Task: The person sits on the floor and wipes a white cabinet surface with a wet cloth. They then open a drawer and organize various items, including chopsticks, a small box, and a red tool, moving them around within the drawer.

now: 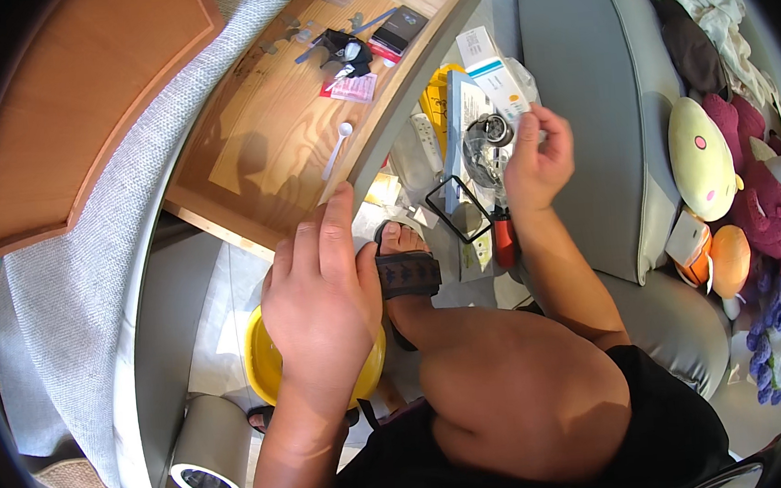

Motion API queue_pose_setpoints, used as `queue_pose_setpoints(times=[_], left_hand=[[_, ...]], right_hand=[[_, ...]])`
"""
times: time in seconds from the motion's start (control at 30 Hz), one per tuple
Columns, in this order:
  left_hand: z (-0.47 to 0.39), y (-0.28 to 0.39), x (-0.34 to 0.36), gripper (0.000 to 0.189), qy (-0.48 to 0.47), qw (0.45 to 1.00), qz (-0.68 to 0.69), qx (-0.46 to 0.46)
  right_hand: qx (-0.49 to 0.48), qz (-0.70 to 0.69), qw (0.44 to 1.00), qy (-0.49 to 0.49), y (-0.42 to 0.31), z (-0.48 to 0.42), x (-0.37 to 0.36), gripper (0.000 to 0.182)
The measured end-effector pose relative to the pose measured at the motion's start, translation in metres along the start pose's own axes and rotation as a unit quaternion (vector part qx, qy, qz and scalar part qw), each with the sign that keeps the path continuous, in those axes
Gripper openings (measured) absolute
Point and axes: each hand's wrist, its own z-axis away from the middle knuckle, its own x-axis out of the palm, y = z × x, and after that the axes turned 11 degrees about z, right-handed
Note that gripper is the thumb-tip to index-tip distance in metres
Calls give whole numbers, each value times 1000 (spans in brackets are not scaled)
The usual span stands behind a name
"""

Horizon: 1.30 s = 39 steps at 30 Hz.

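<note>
My left hand lies back-up over the near corner of a pulled-out wooden drawer, fingertips on its front edge and nothing gripped. My right hand pinches the lower end of a white cardboard box with a blue stripe and writing. Below the box are a clear plastic bag and a black round-topped item. Inside the drawer are a white plastic measuring spoon, a black box, a crumpled black item and a pink-and-white packet.
A grey sofa borders the right, with plush toys beyond. Floor clutter includes a black rectangular frame, a red-handled item and a yellow packet. A yellow basin and grey cylinder stand at lower left.
</note>
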Motion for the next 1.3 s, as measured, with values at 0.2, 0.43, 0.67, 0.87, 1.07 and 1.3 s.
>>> queue_pose_setpoints(times=[0.2, 0.43, 0.67, 0.87, 1.07, 1.3], left_hand=[[3, -4, 0, 64, 13, 1000, -18, 11], [-1, 2, -3, 64, -4, 1000, -1, 4], [1, 1, 2, 65, -2, 1000, -4, -16], [2, 7, 2, 71, -9, 999, -35, -16], [7, 1, 7, 70, 9, 999, -43, -8], [4, -1, 6, 68, 16, 999, -27, 9]], right_hand=[[-45, 161, 984, -57, 50, 41, 17, 12], [-210, 253, 926, -188, 65, 75, 18, 8], [-109, -10, 992, -60, -52, -69, 78, 11], [-318, 376, 620, -611, -118, -134, 224, 61], [-343, 473, 438, -684, -106, -100, 271, 87], [-205, 334, 554, -735, -103, -127, 255, 77]])
